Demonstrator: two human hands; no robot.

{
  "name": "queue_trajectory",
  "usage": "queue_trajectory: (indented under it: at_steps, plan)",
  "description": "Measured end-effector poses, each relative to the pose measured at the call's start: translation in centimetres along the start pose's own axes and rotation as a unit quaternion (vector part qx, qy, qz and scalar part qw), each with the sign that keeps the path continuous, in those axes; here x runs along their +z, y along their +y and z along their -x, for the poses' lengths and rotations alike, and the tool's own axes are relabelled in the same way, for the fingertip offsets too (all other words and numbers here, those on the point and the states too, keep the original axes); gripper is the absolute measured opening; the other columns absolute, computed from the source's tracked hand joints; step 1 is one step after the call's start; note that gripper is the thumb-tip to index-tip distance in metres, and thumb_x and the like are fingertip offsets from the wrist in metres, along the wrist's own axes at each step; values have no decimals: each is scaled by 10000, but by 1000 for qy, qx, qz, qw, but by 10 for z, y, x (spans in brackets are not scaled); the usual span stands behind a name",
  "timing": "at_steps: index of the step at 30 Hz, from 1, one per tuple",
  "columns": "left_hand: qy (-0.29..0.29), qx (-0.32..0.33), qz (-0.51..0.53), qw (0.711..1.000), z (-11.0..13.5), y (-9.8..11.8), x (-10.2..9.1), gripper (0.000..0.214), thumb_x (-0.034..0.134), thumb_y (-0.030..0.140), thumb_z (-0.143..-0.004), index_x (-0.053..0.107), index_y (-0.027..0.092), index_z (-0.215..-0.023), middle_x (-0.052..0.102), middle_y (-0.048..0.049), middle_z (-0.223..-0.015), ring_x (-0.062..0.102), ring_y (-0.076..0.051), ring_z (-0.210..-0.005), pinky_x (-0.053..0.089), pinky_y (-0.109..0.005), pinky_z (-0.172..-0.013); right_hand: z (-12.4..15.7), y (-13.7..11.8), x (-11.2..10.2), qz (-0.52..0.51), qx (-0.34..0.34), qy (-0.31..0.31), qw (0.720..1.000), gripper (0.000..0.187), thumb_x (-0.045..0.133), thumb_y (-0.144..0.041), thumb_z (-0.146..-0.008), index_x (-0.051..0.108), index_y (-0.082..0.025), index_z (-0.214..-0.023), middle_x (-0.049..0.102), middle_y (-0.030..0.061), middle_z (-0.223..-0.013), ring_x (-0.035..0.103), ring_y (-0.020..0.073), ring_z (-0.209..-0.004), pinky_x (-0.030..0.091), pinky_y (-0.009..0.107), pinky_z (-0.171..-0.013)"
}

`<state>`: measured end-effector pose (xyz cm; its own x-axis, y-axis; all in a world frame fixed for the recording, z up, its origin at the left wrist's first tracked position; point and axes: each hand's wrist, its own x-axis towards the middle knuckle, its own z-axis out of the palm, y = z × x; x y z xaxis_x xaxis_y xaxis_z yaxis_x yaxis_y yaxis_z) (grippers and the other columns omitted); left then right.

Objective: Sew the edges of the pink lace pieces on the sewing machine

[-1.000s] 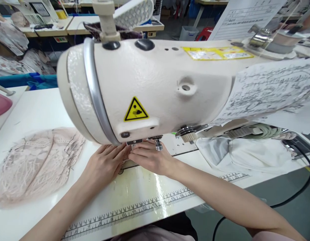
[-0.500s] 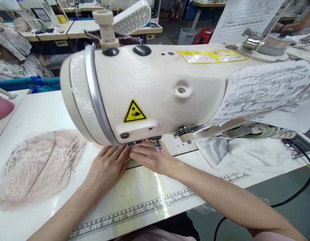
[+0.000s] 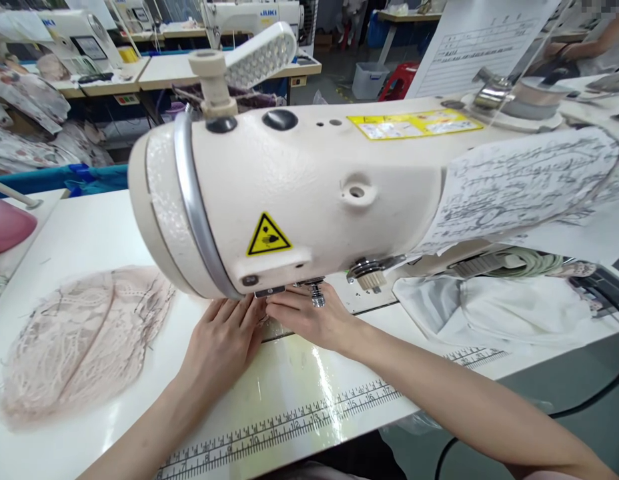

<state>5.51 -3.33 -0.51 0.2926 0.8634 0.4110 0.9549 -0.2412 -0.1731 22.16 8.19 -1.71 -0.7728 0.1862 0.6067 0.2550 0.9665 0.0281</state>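
A cream sewing machine (image 3: 299,193) fills the middle of the view. Both my hands rest on the table just under its head, by the needle area. My left hand (image 3: 224,347) lies flat with fingers stretched forward under the machine head. My right hand (image 3: 309,317) lies beside it, fingers pressed together and pointing left toward the presser foot (image 3: 317,293). What the fingertips touch is hidden by the machine head. A pile of pink lace pieces (image 3: 74,340) lies on the table to the left of my left hand.
A white table (image 3: 89,227) with a printed ruler strip (image 3: 289,420) along its front edge. White cloth (image 3: 489,310) lies at the right under the machine arm. A patterned paper sheet (image 3: 529,180) hangs on the machine. Other sewing stations stand behind.
The view has tilted slightly, so the machine and hands sit lower in the picture. My hands have stayed together under the machine head with hardly any movement.
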Motion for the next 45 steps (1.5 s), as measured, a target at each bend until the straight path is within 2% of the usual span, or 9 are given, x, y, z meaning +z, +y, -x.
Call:
queue_trajectory:
  at_steps: [9,22,27,29,31,34,38,42,45]
  plan:
    - [11,-9,-4,1000,0,3,2,338,484,189,-916,609,40,-1193,719,-138,-1097,678,-277,-910,476,-470,-902,-2,11,5,-36,-24,12,999,159,580,-56,-830,611,-211,-815,720,-85,-870,569,98,-677,324,283,-555]
    - [18,-18,-26,999,0,6,2,339,491,181,-917,610,47,-1205,718,-125,-1099,676,-259,-926,464,-443,-936,-3,16,-1,-25,2,6,1000,177,557,-133,-898,644,-224,-773,674,-35,-760,496,92,-629,340,244,-569]
    - [9,-15,-32,999,-3,7,-1,333,500,180,-918,614,74,-1213,723,-105,-1072,673,-254,-916,474,-440,-918,0,20,3,-23,6,-5,1000,151,579,-166,-890,690,-244,-823,611,-36,-599,499,117,-584,378,260,-572]
    - [3,-15,-35,999,-4,7,-2,335,499,182,-919,615,79,-1215,726,-102,-1042,673,-249,-886,483,-441,-905,1,21,5,-30,8,-1,1000,147,596,-154,-877,707,-250,-865,665,-17,-671,553,126,-637,416,271,-610]
    - [-4,-16,-37,999,-5,6,-3,342,502,185,-918,613,87,-1226,727,-99,-1022,672,-246,-862,490,-444,-897,1,21,7,-45,14,-4,999,178,591,-138,-879,714,-262,-912,718,6,-830,606,135,-740,454,288,-687]
    - [-6,-13,-39,999,-5,6,-3,343,509,184,-914,615,90,-1226,728,-101,-1011,674,-249,-856,501,-452,-893,1,20,9,-69,42,-30,996,201,564,-167,-908,718,-291,-947,729,8,-939,624,139,-796,475,307,-757]
    - [19,10,-38,999,-2,5,-2,295,518,162,-913,637,89,-1174,720,-113,-1092,682,-259,-923,506,-460,-915,1,16,11,-95,85,-63,990,171,553,-209,-921,712,-238,-864,727,16,-955,616,134,-786,473,281,-712]
    - [28,37,-32,998,2,4,1,294,501,120,-916,623,52,-1175,701,-135,-1161,675,-258,-1028,508,-441,-949,1,14,8,-52,42,-64,996,200,532,-170,-919,712,-240,-971,723,18,-839,620,129,-732,445,261,-655]
    - [30,37,-29,998,4,3,2,297,502,121,-912,625,34,-1168,701,-146,-1157,683,-260,-1025,528,-426,-926,2,12,4,-33,26,-27,999,187,556,-274,-931,718,-278,-1025,716,4,-773,631,141,-674,430,277,-619]
